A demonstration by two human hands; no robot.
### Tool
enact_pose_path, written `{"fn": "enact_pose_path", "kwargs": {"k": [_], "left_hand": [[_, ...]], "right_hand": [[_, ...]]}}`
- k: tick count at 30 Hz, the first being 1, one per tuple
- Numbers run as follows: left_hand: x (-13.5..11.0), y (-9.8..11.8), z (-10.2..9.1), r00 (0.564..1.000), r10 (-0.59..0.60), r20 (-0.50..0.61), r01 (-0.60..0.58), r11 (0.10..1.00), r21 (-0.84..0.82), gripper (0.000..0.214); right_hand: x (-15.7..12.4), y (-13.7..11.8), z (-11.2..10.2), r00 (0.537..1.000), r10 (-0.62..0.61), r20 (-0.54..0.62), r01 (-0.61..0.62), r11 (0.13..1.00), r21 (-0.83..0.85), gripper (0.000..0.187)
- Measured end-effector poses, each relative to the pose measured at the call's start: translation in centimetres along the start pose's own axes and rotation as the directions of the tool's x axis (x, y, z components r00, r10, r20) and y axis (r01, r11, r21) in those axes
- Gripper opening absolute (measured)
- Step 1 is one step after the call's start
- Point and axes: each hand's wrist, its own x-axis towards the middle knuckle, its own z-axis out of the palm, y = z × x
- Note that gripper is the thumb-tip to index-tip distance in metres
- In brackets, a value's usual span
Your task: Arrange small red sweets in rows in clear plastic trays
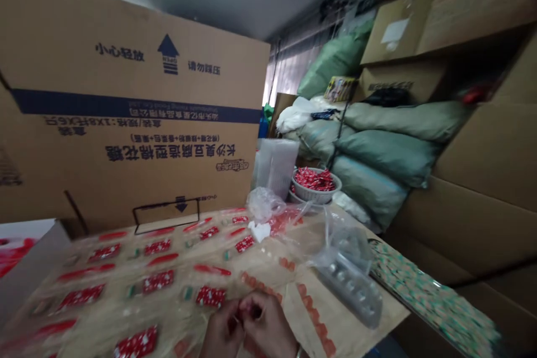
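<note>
My left hand (224,329) and my right hand (267,321) meet at the front of the table (352,341), fingertips pinched together. Something small and reddish may be between them, but it is too blurred to name. Just beyond my left hand lies a red packet with white specks (210,296), beside a red plastic stick-like piece (212,270). Orange-red jelly-like pieces (262,286) lie in a row behind my right hand, and another row (314,319) is to its right. Similar red packets, red pieces and small green-ended items are spread in rows to the left.
A clear moulded tray (351,293) and crumpled clear plastic (348,240) lie at the right. A basket of red packets (314,193) stands behind. A big carton (168,89) walls off the back left; green sacks (377,151) and cartons fill the right, near a long container of small green pieces (432,291).
</note>
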Motion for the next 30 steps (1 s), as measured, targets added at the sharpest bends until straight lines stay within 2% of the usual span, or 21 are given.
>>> {"fn": "enact_pose_path", "kwargs": {"k": [3, 6, 11, 15, 18, 22, 26, 28, 30], "left_hand": [[0.4, -0.4, 0.1, 1.000, -0.020, -0.010, 0.020, 1.000, -0.022, 0.016], [0.5, 0.4, 0.0, 0.993, -0.119, 0.013, 0.119, 0.989, -0.088, 0.013], [0.3, 1.6, -0.5, 0.935, -0.337, 0.106, 0.352, 0.917, -0.189, 0.012], [0.1, 1.8, -0.4, 0.917, -0.393, 0.061, 0.396, 0.886, -0.240, 0.014], [0.1, 1.5, -0.1, 0.915, -0.403, 0.031, 0.397, 0.882, -0.255, 0.018], [0.1, 1.2, 0.1, 0.936, -0.350, 0.040, 0.350, 0.911, -0.217, 0.014], [-0.2, 1.2, 0.3, 0.993, -0.111, -0.045, 0.111, 0.994, -0.010, 0.008], [-0.2, 1.3, 0.2, 0.996, -0.017, -0.088, 0.026, 0.994, 0.107, 0.011], [-0.1, 1.2, -0.1, 0.985, -0.013, -0.170, 0.034, 0.992, 0.123, 0.017]], "right_hand": [[0.1, 0.2, 0.2, 0.999, -0.035, -0.036, 0.034, 0.999, -0.039, 0.023], [-0.2, -0.1, 0.3, 0.997, -0.068, -0.025, 0.066, 0.995, -0.070, 0.022], [-0.8, -0.2, 0.2, 0.999, -0.040, 0.017, 0.038, 0.994, 0.101, 0.016], [-0.9, 0.5, -0.3, 0.999, -0.032, -0.021, 0.036, 0.972, 0.234, 0.010], [-0.8, 1.1, -0.6, 1.000, -0.001, 0.004, 0.000, 0.964, 0.264, 0.011], [-0.8, 1.6, -0.7, 0.998, 0.031, 0.059, -0.047, 0.958, 0.282, 0.007], [-0.9, 2.1, -0.3, 0.995, 0.065, 0.071, -0.083, 0.950, 0.300, 0.008], [-0.3, 2.7, -0.6, 0.997, 0.023, 0.075, -0.038, 0.980, 0.197, 0.009], [1.2, 3.6, -1.9, 0.998, -0.040, 0.055, 0.039, 0.999, 0.015, 0.006]]}}
